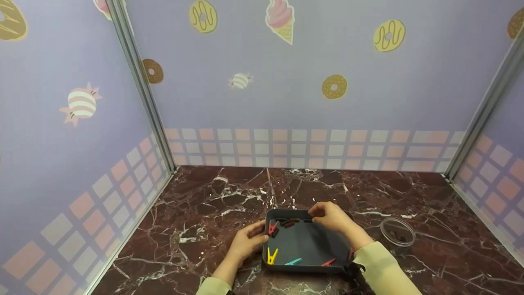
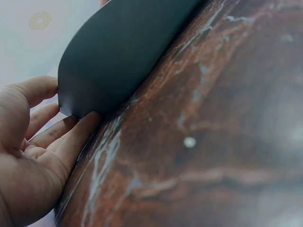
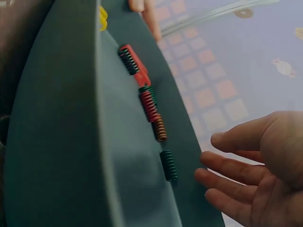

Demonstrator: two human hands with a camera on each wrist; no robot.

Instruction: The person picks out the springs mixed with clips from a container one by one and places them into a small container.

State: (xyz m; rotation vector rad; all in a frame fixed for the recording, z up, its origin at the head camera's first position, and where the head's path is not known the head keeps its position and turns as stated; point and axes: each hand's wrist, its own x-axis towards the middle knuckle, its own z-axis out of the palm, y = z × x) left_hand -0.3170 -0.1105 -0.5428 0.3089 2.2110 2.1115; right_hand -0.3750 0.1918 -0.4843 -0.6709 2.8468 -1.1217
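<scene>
A dark grey rectangular tray (image 1: 311,243) lies on the marbled table. My left hand (image 1: 245,241) grips its left wall, thumb at the rim and other fingers along the outside. My right hand (image 1: 333,217) hovers at the far rim with nothing in its fingers, which extend loosely toward the wall in the right wrist view. Along the tray's far side lie a red coil spring (image 3: 148,105), a brown spring (image 3: 160,128) and green springs (image 3: 169,165), near a red clothespin (image 3: 142,78). Nearer me are a yellow clothespin (image 1: 272,257), a teal clothespin (image 1: 293,261) and another red clothespin (image 1: 328,262).
To the tray's right stands a clear round tub (image 1: 398,245) with small brown pieces inside. Patterned purple walls (image 1: 245,106) enclose the table (image 1: 196,254) at the back and both sides, with metal posts at the corners.
</scene>
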